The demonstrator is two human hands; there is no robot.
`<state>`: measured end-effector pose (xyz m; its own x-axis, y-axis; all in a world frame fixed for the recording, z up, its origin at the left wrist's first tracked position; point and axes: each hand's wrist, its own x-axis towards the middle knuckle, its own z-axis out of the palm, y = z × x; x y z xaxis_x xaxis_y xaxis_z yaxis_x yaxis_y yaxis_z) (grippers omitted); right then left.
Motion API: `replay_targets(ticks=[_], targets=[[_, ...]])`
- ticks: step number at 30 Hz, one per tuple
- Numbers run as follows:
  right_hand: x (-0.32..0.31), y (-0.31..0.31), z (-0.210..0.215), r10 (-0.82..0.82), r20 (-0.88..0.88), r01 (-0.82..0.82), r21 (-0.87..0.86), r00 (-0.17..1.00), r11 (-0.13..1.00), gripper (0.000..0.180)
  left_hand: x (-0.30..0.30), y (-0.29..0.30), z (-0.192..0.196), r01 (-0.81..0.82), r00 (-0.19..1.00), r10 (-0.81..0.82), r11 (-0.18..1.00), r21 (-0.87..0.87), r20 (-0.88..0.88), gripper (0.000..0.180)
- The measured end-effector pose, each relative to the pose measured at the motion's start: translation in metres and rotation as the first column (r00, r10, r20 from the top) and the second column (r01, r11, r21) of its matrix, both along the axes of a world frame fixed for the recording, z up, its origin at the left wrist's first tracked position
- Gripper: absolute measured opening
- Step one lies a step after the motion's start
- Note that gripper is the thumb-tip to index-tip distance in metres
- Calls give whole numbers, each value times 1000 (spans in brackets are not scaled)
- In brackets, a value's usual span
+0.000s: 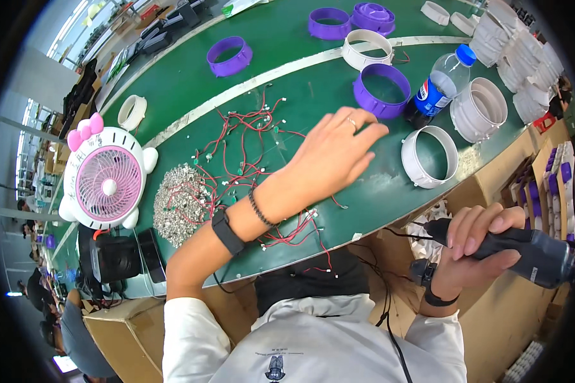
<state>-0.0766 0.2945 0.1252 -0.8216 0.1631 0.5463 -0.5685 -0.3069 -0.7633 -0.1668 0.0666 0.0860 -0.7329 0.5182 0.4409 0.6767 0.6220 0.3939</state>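
Across our view spreads a flat, green work table (pixel 380 210), and over it we hold our left hand (pixel 335 150). Its fingers are spread apart and slightly bent. Just beyond their tips stands a purple plastic ring (pixel 370 105); to their right sits a white plastic ring (pixel 415 170), near but apart from them. Farther right, past the fingertips, we see a clear plastic bottle with a blue cap (pixel 436 92), near a stack of white plastic rings (pixel 464 126). Left of these fingers, thin red wires (pixel 252 119) lie tangled, and farther left we have a heap of small silver-coloured parts (pixel 179 198) and a white-and-pink plastic fan (pixel 108 186). Our right hand (pixel 469 255) is off the near edge of the table, fingers and thumb wrapped around a dark grey, cylindrical handheld tool (pixel 536 254). Its narrower black end juts out left of them, and its thick body extends to their right.
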Motion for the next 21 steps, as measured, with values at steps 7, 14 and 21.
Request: replay_targets(ticks=[7,14,21], targets=[[2,-5,5,27,9,-27,-15,1000,1000,54,-85,0,-46,-110,994,110,990,-85,-7,42],[5,-9,0,29,-5,-29,-5,1000,1000,51,-97,13,-50,-93,993,76,975,-204,-88,29],[13,-10,2,2,-21,-2,-5,1000,1000,51,-41,-7,-30,-42,991,45,999,26,-126,28]])
